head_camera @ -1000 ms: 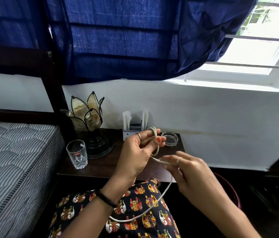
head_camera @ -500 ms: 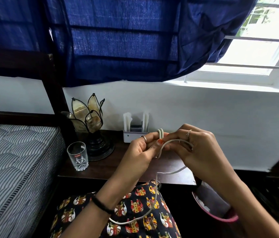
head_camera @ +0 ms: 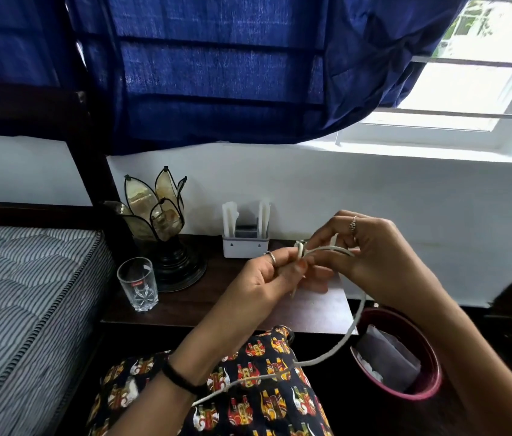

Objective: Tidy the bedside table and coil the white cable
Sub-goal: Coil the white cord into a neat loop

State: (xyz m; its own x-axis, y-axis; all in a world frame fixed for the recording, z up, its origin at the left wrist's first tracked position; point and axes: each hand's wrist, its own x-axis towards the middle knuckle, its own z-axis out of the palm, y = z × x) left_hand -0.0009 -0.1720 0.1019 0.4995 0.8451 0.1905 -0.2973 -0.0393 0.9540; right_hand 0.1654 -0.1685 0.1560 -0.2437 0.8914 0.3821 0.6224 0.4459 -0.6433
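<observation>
The white cable [head_camera: 350, 336] is held above the dark wooden bedside table [head_camera: 185, 309]. My left hand [head_camera: 267, 278] pinches a small coil of it between thumb and fingers. My right hand [head_camera: 371, 256] grips a loop of the same cable just right of the coil, fingertips nearly touching the left hand. The loose length drops from my hands, curves down past the table's right corner and trails across my patterned lap toward the lower left. The cable's end is hidden.
On the table stand a clear drinking glass [head_camera: 137, 287], a petal-shaped glass lamp [head_camera: 160, 221] and a white holder [head_camera: 245, 240] against the wall. A striped mattress [head_camera: 21, 303] lies left. A pink-rimmed bin [head_camera: 405, 357] sits on the floor at the right.
My right hand rose from below the table edge to meet the left hand, bringing a loop of cable to the coil. The hanging slack swung from the middle out to the right.
</observation>
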